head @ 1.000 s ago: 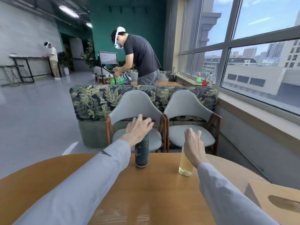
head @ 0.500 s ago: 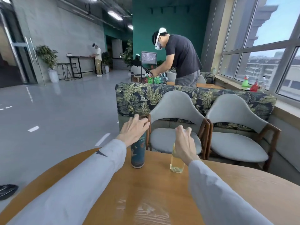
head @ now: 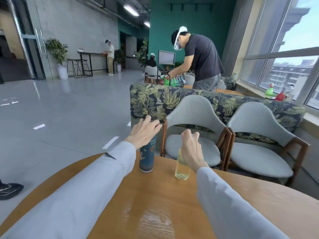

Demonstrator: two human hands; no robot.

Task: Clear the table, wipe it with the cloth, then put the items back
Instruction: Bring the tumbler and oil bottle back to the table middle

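Two hands reach out over the far edge of the round wooden table (head: pixel 155 213). The left hand (head: pixel 144 131) has its fingers (head: pixel 153 124) spread flat and loose above the top of a tall dark-teal patterned can (head: pixel 146 156); the palm seems to rest on or just over the can's top, and whether it truly touches cannot be told. The right hand (head: pixel 190 150) has its fingers (head: pixel 196 135) half-curled and parted, with the palm against the upper part of a clear bottle of pale yellow liquid (head: pixel 182 168); whether it grips the bottle cannot be told, since the hand hides the neck. Both containers stand upright on the table near its far edge, the bottle just right of the can and apart from it. Pale grey sleeves (head: pixel 233 204) run back from both wrists across the tabletop. Beyond the table stand two grey chairs (head: pixel 195 121) with wooden frames, and behind them a leaf-patterned sofa (head: pixel 155 99).
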